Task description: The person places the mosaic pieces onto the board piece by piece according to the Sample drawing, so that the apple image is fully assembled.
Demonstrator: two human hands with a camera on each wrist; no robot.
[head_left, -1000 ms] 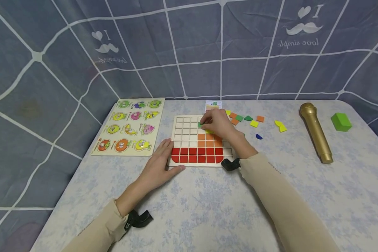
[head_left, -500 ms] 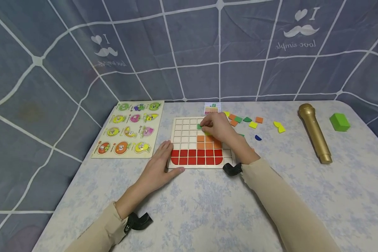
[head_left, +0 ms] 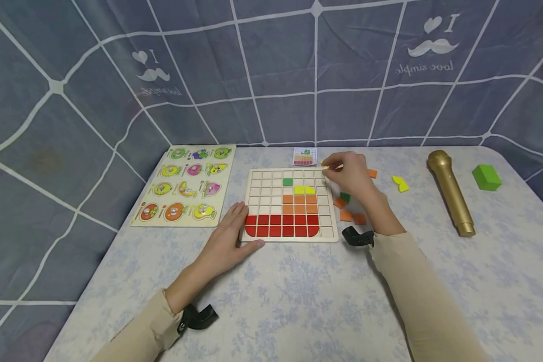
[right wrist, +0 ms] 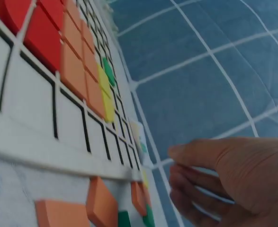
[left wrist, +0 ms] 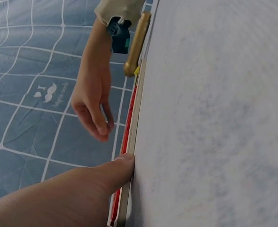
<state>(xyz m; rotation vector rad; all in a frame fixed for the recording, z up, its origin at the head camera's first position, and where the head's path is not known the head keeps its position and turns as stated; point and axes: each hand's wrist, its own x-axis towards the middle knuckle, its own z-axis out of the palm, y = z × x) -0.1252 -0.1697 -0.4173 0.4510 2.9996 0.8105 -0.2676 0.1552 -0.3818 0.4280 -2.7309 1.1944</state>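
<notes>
A pale grid board (head_left: 266, 191) lies on the table, with rows of red tiles (head_left: 276, 220) at its near side. Orange tiles (head_left: 300, 204), yellow tiles (head_left: 304, 190) and one green tile (head_left: 288, 182) sit in cells above them. My left hand (head_left: 223, 244) rests against the board's left side, fingers extended and thumb at the near edge. Beyond the far right corner, my right hand (head_left: 350, 173) hovers with loosely bent fingers. No tile shows between its thumb and fingers in the right wrist view. A yellow piece (head_left: 324, 163) peeks out beside its fingertips.
Loose orange tiles (head_left: 346, 215) lie right of the board, and others are partly behind the hand. A small pattern card (head_left: 304, 157) is behind the board. A fruit puzzle board (head_left: 181, 186) lies left; a gold microphone (head_left: 452, 193) and green block (head_left: 487, 177) are right.
My right hand has let go of the green tile, which stays in a grid cell, and has moved right to the loose tiles. The left hand keeps its place.
</notes>
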